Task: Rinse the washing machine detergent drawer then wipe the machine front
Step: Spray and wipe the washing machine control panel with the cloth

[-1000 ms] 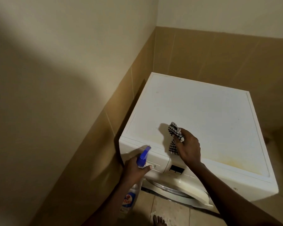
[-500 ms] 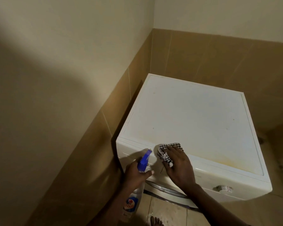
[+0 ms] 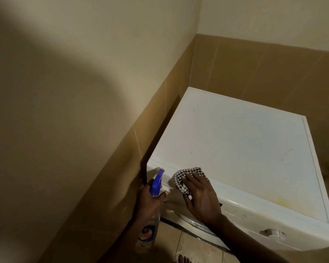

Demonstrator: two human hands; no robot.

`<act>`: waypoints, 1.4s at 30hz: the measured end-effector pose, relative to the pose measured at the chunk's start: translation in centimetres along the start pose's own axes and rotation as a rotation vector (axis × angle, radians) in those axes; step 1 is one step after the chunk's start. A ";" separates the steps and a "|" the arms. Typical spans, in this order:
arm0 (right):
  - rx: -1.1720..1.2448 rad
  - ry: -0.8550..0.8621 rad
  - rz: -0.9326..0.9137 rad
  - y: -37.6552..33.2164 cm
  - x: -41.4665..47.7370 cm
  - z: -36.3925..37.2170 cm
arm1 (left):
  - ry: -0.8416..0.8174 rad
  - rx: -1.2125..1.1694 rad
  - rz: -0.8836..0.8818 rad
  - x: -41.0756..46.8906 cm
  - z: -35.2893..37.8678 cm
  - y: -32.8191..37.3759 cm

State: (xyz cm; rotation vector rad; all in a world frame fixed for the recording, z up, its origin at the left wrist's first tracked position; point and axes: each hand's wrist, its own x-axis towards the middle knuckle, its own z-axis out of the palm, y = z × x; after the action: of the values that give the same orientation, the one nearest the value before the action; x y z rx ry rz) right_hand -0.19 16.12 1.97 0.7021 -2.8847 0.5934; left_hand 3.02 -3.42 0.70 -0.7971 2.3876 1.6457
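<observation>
Fingers (image 3: 198,180) of the right hand (image 3: 201,198) lie nearly straight and spread, pressing a bunched checked cloth (image 3: 179,182) against the upper front edge of the washing machine (image 3: 235,149). They grip nothing, and the cloth is only pinned beneath them. Just left of those fingers sits the detergent drawer (image 3: 167,184), which looks pushed in flush, though the dim light leaves that uncertain. Further left, the left hand (image 3: 150,198) is curled round the neck of a spray bottle (image 3: 149,228), whose blue nozzle (image 3: 157,180) points up close to the drawer front. Below the right wrist runs the door rim (image 3: 192,223), and well to the right is a knob (image 3: 272,233). Beneath everything, the floor (image 3: 198,249) looks wet, with bare toes (image 3: 183,260) on it. Because the cloth is merely pinned, a firm stroke could let it slide out or roll up and smear grime along the panel. A squeeze of the trigger this close may soak the fingers or send liquid into the drawer seam. A shift of weight on wet tile could cause a slip.
</observation>
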 end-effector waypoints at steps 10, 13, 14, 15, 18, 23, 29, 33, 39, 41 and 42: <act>-0.004 -0.048 -0.037 -2.6 3.8 1.0 | 0.082 0.024 -0.005 0.0 -1.9 -0.8; -0.026 -0.065 -0.079 -2.8 3.9 0.9 | 0.083 0.011 0.008 0.3 -2.3 -0.7; -0.029 -0.066 -0.081 -3.1 4.7 0.9 | 0.083 0.007 0.008 0.4 -2.4 -0.7; -0.028 -0.074 -0.078 -3.4 5.6 1.0 | 0.084 0.005 0.007 0.4 -2.5 -0.6; -0.023 -0.100 -0.049 -4.5 7.4 1.4 | 0.105 -0.006 0.019 0.3 -2.7 -0.5; -0.024 -0.107 -0.103 -4.9 5.8 1.4 | 0.124 -0.021 0.053 0.2 -3.4 -1.1; -0.010 -0.127 -0.141 -7.0 10.2 2.1 | 0.146 0.000 0.067 0.5 -3.8 -1.4; 0.021 -0.127 -0.142 -6.9 8.6 2.3 | 0.144 -0.009 0.097 0.3 -4.4 -1.0; 0.015 -0.092 -0.158 -4.9 5.8 2.5 | 0.131 0.001 0.134 0.3 -4.3 -0.4; 0.012 -0.088 -0.148 -5.2 7.7 2.3 | 0.111 0.024 0.122 0.5 -4.2 -0.3; 0.005 -0.086 -0.143 -5.4 8.2 2.2 | 0.104 0.033 0.114 0.3 -4.2 -0.2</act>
State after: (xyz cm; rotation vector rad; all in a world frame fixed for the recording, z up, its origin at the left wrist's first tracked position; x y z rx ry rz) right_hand -4.99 7.43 3.44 0.9468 -2.8789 0.5657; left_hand 3.65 -7.35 2.03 -0.7724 2.5695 1.6385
